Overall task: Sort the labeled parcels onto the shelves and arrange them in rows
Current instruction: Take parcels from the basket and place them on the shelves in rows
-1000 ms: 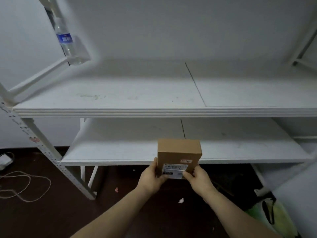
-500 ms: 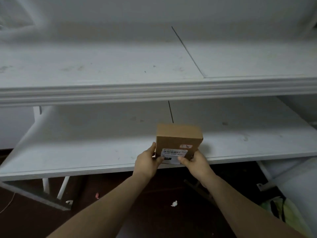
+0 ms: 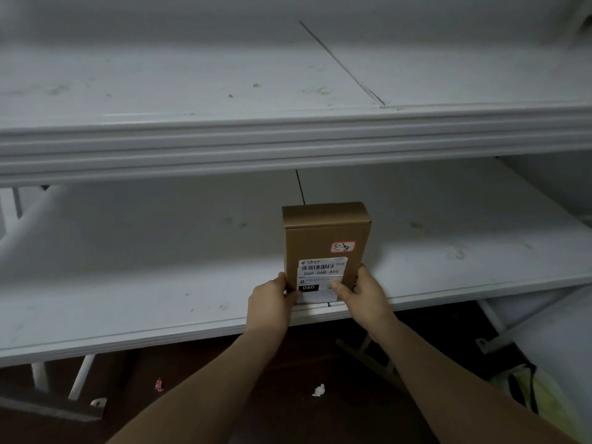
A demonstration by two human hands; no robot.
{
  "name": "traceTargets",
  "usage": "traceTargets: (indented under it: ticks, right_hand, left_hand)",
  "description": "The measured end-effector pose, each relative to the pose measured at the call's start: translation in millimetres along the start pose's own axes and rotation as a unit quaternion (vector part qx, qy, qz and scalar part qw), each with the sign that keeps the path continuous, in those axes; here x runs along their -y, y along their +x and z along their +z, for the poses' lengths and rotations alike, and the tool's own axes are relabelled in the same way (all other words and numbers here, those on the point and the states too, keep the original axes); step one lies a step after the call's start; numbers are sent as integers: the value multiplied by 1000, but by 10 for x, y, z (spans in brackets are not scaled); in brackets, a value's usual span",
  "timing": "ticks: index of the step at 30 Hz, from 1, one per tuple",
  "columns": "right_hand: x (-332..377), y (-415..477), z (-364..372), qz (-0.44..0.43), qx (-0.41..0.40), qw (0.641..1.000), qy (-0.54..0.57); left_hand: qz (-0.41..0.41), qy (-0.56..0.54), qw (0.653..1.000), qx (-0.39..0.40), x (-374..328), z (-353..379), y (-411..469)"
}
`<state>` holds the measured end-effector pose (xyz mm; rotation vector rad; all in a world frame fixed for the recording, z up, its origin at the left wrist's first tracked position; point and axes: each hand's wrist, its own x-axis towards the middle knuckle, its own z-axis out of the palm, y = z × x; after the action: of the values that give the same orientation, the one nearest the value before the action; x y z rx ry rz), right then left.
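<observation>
Nearest the viewer, below the shelving: dark floor (image 3: 256, 411) with a white paper scrap (image 3: 318, 390). At the front lip of the lower shelf (image 3: 128, 267): parcel (image 3: 326, 233), gripped low on its two narrow sides by left hand (image 3: 272, 304) and right hand (image 3: 365, 298), thumbs laid on the labelled face. Resting on the board or held just clear of it: cannot tell. Judged light and stiff; small cardboard carton, dry faces, little slip risk, corners liable to crush. Take hold by the side edges, low down, with even pressure. Long axis upright; labelled face toward the viewer, shipping label (image 3: 320, 277) low, pink handwritten sticker (image 3: 342, 247) above it. Beyond and higher: upper shelf (image 3: 160, 91), white board crossed by a dark seam.
</observation>
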<state>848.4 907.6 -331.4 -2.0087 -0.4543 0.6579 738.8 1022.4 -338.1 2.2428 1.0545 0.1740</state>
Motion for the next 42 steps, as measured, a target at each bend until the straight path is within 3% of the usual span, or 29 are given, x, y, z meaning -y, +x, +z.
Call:
traceTargets:
  ticks: [10, 14, 17, 23, 31, 37, 42]
  right_hand:
    - [-4, 156, -24, 7, -12, 1000, -4]
    - [59, 116, -42, 29, -2, 999, -23]
    - [137, -21, -94, 45, 7, 997, -58]
    - [426, -604, -381, 112, 54, 988, -87]
    - [961, -1802, -987, 145, 54, 984, -91]
    - [1130, -2887, -1454, 142, -52, 985, -82]
    - [1046, -4064, -1627, 211, -186, 957, -73]
  left_hand:
    - [7, 11, 1000, -13, -40, 65, 142]
    - [-49, 3, 999, -1, -90, 30, 119]
    - [-87, 15, 996, 18, -139, -81, 9]
    - [-78, 82, 990, 85, -410, -487, -518]
    - [57, 168, 966, 187, -1239, -1097, -1403]
    - [233, 220, 916, 240, -1821, -1433, -2087]
    - [371, 264, 844, 284, -2127, -1507, -2908]
